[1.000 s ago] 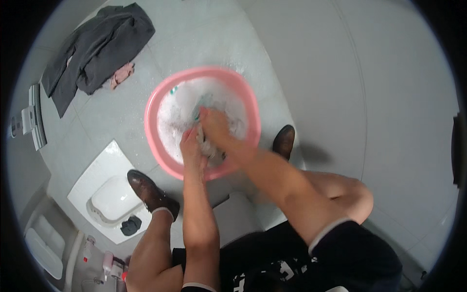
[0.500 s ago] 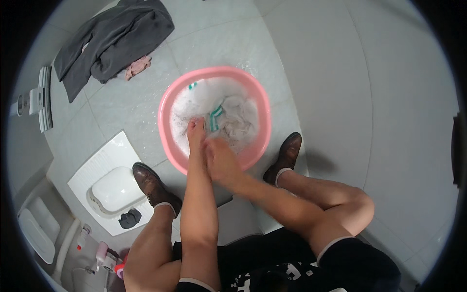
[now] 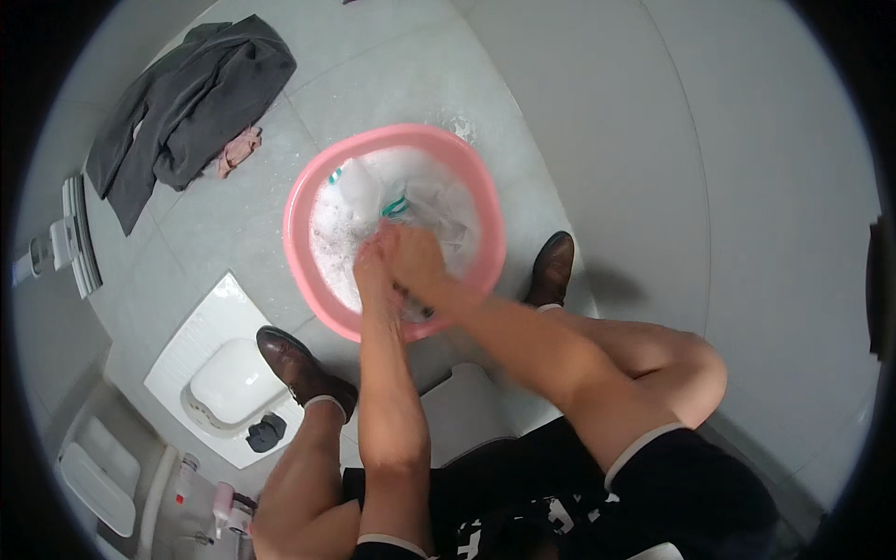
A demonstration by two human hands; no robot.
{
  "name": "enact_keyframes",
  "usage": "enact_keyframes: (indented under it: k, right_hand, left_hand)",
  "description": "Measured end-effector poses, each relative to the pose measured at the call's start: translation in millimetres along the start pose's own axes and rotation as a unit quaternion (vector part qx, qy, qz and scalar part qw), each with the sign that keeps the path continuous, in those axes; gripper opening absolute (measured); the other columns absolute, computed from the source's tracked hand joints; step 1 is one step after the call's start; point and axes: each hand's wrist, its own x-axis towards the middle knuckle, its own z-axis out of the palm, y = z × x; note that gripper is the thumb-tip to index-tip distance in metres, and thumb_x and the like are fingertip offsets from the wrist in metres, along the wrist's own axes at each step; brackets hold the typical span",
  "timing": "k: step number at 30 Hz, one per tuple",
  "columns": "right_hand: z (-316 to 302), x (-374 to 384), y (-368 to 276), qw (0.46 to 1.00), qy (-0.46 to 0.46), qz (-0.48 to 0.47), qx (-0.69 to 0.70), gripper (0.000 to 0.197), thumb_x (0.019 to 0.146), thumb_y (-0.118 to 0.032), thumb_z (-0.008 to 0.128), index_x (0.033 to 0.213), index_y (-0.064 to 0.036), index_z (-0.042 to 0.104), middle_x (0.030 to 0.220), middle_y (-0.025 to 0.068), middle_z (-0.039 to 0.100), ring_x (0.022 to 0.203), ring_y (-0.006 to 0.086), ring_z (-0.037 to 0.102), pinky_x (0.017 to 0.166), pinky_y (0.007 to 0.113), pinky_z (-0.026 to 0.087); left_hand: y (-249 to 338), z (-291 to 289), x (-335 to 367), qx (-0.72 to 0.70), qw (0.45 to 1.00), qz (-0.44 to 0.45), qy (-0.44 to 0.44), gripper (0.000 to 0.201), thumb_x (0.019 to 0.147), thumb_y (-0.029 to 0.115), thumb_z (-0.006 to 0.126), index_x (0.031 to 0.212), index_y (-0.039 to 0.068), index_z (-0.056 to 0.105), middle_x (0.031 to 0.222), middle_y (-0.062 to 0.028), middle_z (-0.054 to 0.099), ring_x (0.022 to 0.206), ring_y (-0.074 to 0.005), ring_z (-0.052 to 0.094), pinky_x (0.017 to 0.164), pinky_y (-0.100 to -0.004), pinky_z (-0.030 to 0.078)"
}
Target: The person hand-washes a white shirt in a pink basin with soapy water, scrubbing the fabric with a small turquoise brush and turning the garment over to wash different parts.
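Note:
A pink basin on the floor holds foamy water and white wet garments with green-striped trim. Over the basin's near half my left hand is closed, and white cloth appears gripped in its fingers. Pressed against it from the right, my right hand is curled into a fist at the same cloth, slightly blurred. The fingers of both hands partly hide what they grip. A small dark thing shows below my right wrist; I cannot make out what it is.
A dark grey garment and a pink cloth lie on the tiles at the far left. A white squat toilet is at the left, a dark lump on its edge. My brown shoes flank the basin; a wall stands right.
My right hand has moved up and forward against my left hand, over the cloth. The whole view has shifted slightly, so the basin appears farther left.

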Motion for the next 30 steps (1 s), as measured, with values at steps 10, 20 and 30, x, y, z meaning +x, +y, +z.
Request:
enact_keyframes:
  k: [10, 20, 30]
  right_hand:
    - [-6.2, 12.1, 76.6, 0.982, -0.125, -0.077, -0.116, 0.028, 0.091, -0.021, 0.045, 0.095, 0.0033, 0.06, 0.089, 0.0271, 0.065, 0.087, 0.0425, 0.063, 0.078, 0.05, 0.049]
    - [-19.0, -91.2, -75.6, 0.998, -0.01, -0.068, -0.014, 0.025, 0.089, -0.019, 0.052, 0.079, -0.0004, 0.065, 0.076, 0.0205, 0.065, 0.08, 0.0359, 0.063, 0.077, 0.048, 0.048]
    - [8.5, -20.7, -13.8, 0.998, 0.016, -0.051, -0.04, 0.045, 0.096, -0.034, 0.04, 0.078, -0.0039, 0.067, 0.081, 0.0232, 0.066, 0.075, 0.0408, 0.065, 0.07, 0.052, 0.049]
  left_hand:
    - [-8.4, -46.8, 35.1, -0.041, 0.997, 0.054, 0.041, 0.029, 0.099, 0.019, 0.049, 0.125, 0.008, 0.048, 0.117, -0.0091, 0.057, 0.105, -0.0238, 0.056, 0.09, -0.0384, 0.049]
    - [4.2, -34.0, 38.8, 0.229, 0.973, 0.037, 0.008, 0.022, 0.095, 0.017, 0.055, 0.113, 0.005, 0.054, 0.09, -0.0074, 0.062, 0.079, -0.022, 0.062, 0.074, -0.0357, 0.054]
    - [-6.7, -59.2, 39.4, 0.145, 0.978, 0.077, -0.127, 0.021, 0.098, 0.021, 0.049, 0.091, 0.005, 0.062, 0.087, -0.0041, 0.062, 0.081, -0.0178, 0.059, 0.069, -0.0322, 0.048]
